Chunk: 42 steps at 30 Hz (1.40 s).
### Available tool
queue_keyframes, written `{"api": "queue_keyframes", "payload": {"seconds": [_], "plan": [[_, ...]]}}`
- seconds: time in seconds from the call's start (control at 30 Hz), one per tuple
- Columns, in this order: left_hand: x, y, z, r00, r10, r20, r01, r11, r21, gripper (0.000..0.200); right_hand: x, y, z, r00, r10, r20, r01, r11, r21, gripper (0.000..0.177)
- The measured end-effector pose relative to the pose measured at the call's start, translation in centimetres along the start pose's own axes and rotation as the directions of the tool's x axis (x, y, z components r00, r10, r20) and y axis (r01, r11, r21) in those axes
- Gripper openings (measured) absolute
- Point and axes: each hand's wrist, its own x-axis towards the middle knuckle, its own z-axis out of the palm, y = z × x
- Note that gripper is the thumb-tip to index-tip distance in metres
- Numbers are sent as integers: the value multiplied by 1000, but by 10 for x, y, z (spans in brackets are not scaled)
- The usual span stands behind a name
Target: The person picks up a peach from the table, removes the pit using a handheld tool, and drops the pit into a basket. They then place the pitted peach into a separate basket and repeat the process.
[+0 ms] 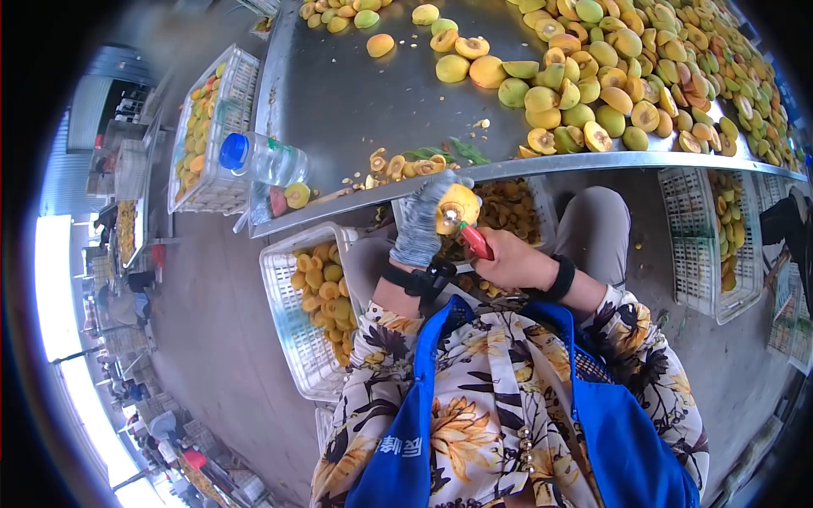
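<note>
My left hand (418, 227), in a grey knitted glove, is closed round a yellow peach half (458, 203) above the near edge of the metal table. The cut face with the stone area points toward me. In my bare right hand (518, 261) is a small red-handled pitting tool (476, 242), its metal tip at the centre of the peach half. The tip's exact shape is hidden. Below my hands, a crate of peach pieces (512, 207) stands between my knees, partly covered by my arms.
Many cut peaches (605, 76) are heaped on the metal table (339, 93). A blue-capped bottle (267, 159) lies at its left corner. White crates with fruit stand at left (284, 339), far left (216, 199) and right (690, 254). Stones and scraps (398, 165) lie by the table edge.
</note>
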Motion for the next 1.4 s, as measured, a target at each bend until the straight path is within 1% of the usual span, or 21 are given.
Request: {"api": "queue_keyframes", "payload": {"seconds": [0.07, 0.13, 0.23, 0.33, 0.37, 0.43, 0.57, 0.6, 0.63, 0.77, 0.8, 0.87, 0.9, 0.97, 1.0, 1.07, 1.2, 1.23, 1.3, 1.37, 1.4], "plan": [[-8, 30, 19, 998, -31, 45, 37, 991, -127, 43, 3, -38, -17, 875, 344, 340, -472, 763, 441, 15], [-9, 35, 29, 999, 17, 35, -7, 963, -269, 49, 5, -41, -16, 866, 328, 378, -493, 689, 531, 14], [-11, 26, 28, 992, 28, -125, -49, 985, -164, 38, 6, -42, -7, 847, 308, 433, -530, 559, 638, 13], [-17, 35, 32, 985, -100, -139, 80, 987, -142, 36, 5, -36, 8, 971, 198, 137, -236, 893, 383, 14], [-16, 37, 33, 977, -170, -132, 156, 982, -107, 39, 4, -27, 11, 971, 199, 135, -236, 893, 383, 14], [-11, 29, 30, 978, -160, -137, 141, 980, -141, 36, 3, -16, 15, 991, -72, -109, 67, 996, -54, 13], [-11, 20, 20, 996, -54, -72, 40, 983, -181, 27, 2, -17, 10, 989, -113, -91, 117, 992, 43, 15], [-12, 20, 18, 1000, 12, -22, -16, 985, -173, 21, 0, -33, -3, 972, 159, 175, -219, 885, 411, 16], [-11, 21, 17, 1000, 12, -26, -17, 985, -174, 21, -1, -45, -11, 818, 287, 498, -565, 565, 602, 17], [-5, 17, 6, 995, -71, 70, 85, 970, -227, 21, 0, -47, -11, 778, 235, 583, -625, 391, 676, 18], [-5, 19, 4, 975, -144, 168, 181, 956, -230, 27, 1, -45, -7, 777, 234, 584, -626, 391, 675, 18], [-4, 19, 2, 941, -214, 262, 275, 934, -226, 32, 2, -41, 2, 865, 311, 393, -474, 765, 437, 16], [-4, 20, 1, 939, -222, 262, 284, 932, -227, 31, 1, -42, 1, 863, 310, 398, -476, 764, 436, 16], [-3, 20, -2, 936, -235, 261, 297, 927, -231, 29, 1, -43, -4, 787, 269, 555, -607, 494, 622, 15], [-4, 19, -3, 939, -233, 254, 294, 927, -234, 29, 2, -40, -6, 783, 268, 561, -612, 493, 618, 15], [-5, 14, -2, 987, 140, 84, -150, 982, 118, 26, 5, -34, -8, 707, 94, 701, -705, 177, 687, 12], [-7, 16, 9, 988, 98, -116, -108, 990, -86, 22, 9, -21, 4, 740, -120, 662, -670, -42, 741, 14], [-6, 19, 3, 985, 77, -155, -77, 997, 6, 28, 7, -21, 4, 745, -121, 656, -663, -35, 747, 14], [-10, 34, -5, 966, -70, -249, 4, 967, -253, 32, 2, -28, 6, 770, -272, 578, -571, 111, 813, 15], [-28, 46, -39, 891, 130, -436, -172, 983, -60, 36, 0, -37, -1, 777, -239, 582, -543, 214, 812, 15], [-41, 55, -50, 836, 298, -461, -246, 954, 170, 37, 0, -37, -4, 823, -49, 566, -499, 413, 762, 13]]}}
